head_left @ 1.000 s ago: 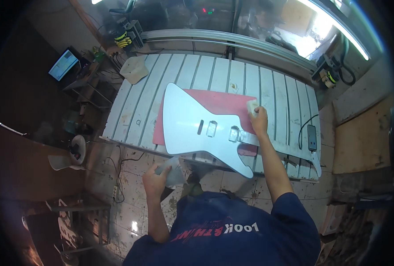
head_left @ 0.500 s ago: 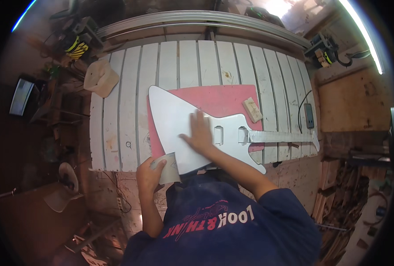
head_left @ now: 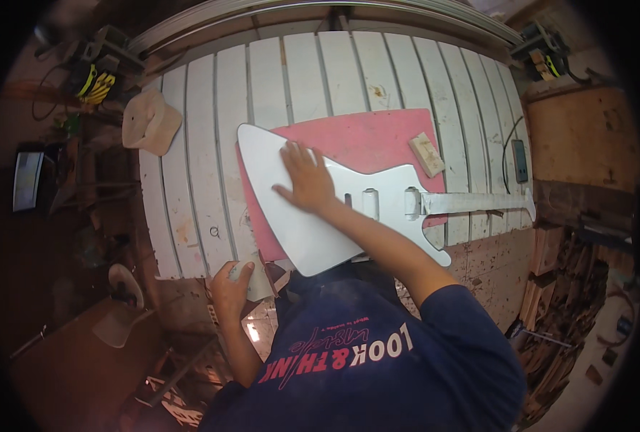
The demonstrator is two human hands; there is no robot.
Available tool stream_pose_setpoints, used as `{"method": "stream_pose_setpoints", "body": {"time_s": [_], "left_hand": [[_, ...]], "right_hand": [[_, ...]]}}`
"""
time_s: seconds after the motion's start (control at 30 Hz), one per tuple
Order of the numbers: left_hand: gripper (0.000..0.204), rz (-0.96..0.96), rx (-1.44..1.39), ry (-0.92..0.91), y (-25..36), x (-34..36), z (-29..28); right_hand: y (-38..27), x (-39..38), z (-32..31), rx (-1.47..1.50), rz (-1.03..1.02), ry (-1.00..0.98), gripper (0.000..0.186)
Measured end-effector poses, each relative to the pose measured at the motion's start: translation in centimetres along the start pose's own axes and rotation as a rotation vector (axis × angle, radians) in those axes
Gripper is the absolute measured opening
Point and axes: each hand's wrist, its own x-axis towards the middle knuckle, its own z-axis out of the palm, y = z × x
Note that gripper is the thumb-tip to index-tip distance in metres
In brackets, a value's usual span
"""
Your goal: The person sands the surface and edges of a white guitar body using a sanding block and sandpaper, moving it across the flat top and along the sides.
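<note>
A white electric guitar (head_left: 341, 237) with an angular body lies on a pink mat, its neck (head_left: 482, 202) pointing right. On the body's upper left part, my right hand (head_left: 307, 178) rests palm down with the fingers spread. My left hand (head_left: 229, 291) is closed around a bent grey-beige sheet (head_left: 258, 281), which looks like sandpaper, by the near edge of the table. The sheet is held apart from the guitar. Two cavities show in the body near the neck.
Under the guitar is the pink mat (head_left: 377, 133) on a white slatted table (head_left: 197, 144). A pale block (head_left: 426, 154) sits on the mat's right edge. A beige cap (head_left: 150, 122) lies at the left, and a phone (head_left: 520, 161) with a cable at the right. A metal rail (head_left: 320, 9) spans the back.
My right hand has slid up and left over the guitar body. My left hand has drawn down and away from the body with the sheet. The view has shifted a little.
</note>
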Motion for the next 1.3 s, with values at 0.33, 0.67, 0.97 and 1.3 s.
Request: {"method": "stream_pose_setpoints", "body": {"time_s": [0.33,0.67,0.97,1.3], "left_hand": [[0.046,-0.03,0.072,0.027,0.1,-1.6,0.1],[0.036,0.392,0.017,-0.005,7.1,2.1,4.2],[0.029,0.552,0.089,-0.265,14.3,0.6,8.2],[0.023,0.694,0.034,-0.235,13.2,0.4,10.7]], "right_hand": [[-6.8,1.6,4.3,0.082,-0.15,-0.087,0.098],[9.9,-8.6,-5.7,-0.095,0.324,0.035,0.091],[-0.4,-10.6,-15.9,0.842,0.354,-0.073,0.035],[1.5,-12.5,-15.3,0.706,0.374,-0.069,0.025]]}}
